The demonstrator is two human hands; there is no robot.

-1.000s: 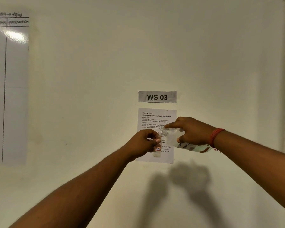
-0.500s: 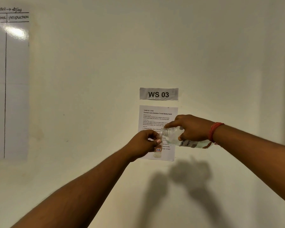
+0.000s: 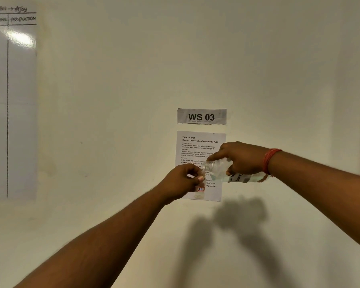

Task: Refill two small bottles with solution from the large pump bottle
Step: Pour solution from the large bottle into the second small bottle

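The large clear plastic bottle with a handwritten white label [image 3: 235, 175] is held tilted nearly on its side in front of a pale wall [image 3: 195, 59], its open threaded neck pointing left and slightly down. The right hand [image 3: 242, 157] grips it around the upper body, fingers curled over the top, forefinger extended along the shoulder toward the neck. A red thread band [image 3: 269, 161] circles the right wrist.

The small clear bottle with a red-bordered label [image 3: 200, 189] is held upright directly below and just left of the large bottle's mouth. The left hand [image 3: 182, 181] pinches its upper part between thumb and curled fingers; its opening is hidden behind the fingers and the large bottle's neck, so contact between the two bottles cannot be determined. No stream of liquid is discernible.

Behind the hands, a printed white instruction sheet [image 3: 197, 146] is fixed to the wall, beneath a grey sign reading "WS 03" [image 3: 202, 116]. A glossy whiteboard with ruled lines and handwriting [image 3: 13, 100] hangs at the far left. Shadows of both hands [image 3: 237, 215] fall on the wall below.
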